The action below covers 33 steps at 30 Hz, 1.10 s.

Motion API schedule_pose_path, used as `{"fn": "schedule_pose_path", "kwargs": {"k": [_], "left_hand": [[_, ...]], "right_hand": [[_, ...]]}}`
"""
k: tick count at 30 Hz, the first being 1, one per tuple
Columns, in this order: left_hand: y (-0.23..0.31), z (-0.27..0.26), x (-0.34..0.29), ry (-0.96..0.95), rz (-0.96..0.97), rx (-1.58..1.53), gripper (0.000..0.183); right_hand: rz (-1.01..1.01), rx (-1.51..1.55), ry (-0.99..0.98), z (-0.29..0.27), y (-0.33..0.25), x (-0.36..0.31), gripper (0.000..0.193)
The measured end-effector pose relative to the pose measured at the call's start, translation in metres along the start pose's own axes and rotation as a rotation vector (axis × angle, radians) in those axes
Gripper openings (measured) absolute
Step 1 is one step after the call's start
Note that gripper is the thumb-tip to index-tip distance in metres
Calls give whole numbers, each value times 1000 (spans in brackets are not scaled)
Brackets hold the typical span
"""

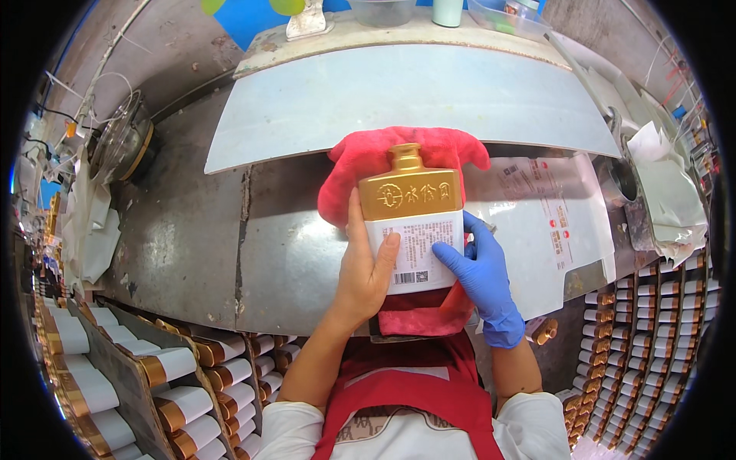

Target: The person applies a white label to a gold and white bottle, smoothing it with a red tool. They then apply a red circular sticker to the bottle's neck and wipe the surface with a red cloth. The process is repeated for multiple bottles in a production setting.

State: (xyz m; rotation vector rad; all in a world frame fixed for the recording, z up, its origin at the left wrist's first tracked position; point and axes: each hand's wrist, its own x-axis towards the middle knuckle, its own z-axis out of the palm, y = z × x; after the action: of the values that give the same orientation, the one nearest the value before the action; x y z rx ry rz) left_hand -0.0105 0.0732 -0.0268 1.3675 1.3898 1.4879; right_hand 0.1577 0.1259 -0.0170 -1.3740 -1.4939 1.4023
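Observation:
Between both hands is a flat-shouldered bottle [411, 193], gold at the neck and shoulder and white below, with printed text and a small code on the white face. My bare left hand [363, 264] grips its left side, thumb on the front. My right hand [481, 270], in a blue glove, holds the right side with its thumb pressed on the white face. Behind the bottle a pink-red cloth [345, 172] lies bunched on the metal table [291, 230]. More pink cloth shows under the bottle's lower end, near my red apron [406, 387].
A pale board [414, 100] spans the table's far side. Printed sheets [537, 207] lie at right. Racks of similar gold-and-white bottles stand at lower left [184, 406] and lower right [652, 353]. A metal fan [123, 146] is at left; tubs [383, 11] sit at the back.

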Motion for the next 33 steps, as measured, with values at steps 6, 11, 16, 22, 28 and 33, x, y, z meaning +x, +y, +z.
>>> {"fn": "schedule_pose_path", "kwargs": {"k": [6,11,16,22,28,33], "left_hand": [[-1,-1,0,5,-5,8,70],[-2,-3,0,-10,-12,-44,71],[-1,-3,-1,-14,6,12,71],[-4,-2,0,-16,24,19,70],[0,-1,-1,-18,-32,-71,68],[-6,-11,0,-7,-114,-244,62]], "right_hand": [[9,-14,-8,-2,0,1,61],[3,-5,-28,-3,-4,1,60],[15,89,-58,1,-11,1,55],[5,168,-70,2,-8,2,53],[-12,66,-70,-3,-12,1,52],[74,172,-75,-25,-9,12,44]]}}
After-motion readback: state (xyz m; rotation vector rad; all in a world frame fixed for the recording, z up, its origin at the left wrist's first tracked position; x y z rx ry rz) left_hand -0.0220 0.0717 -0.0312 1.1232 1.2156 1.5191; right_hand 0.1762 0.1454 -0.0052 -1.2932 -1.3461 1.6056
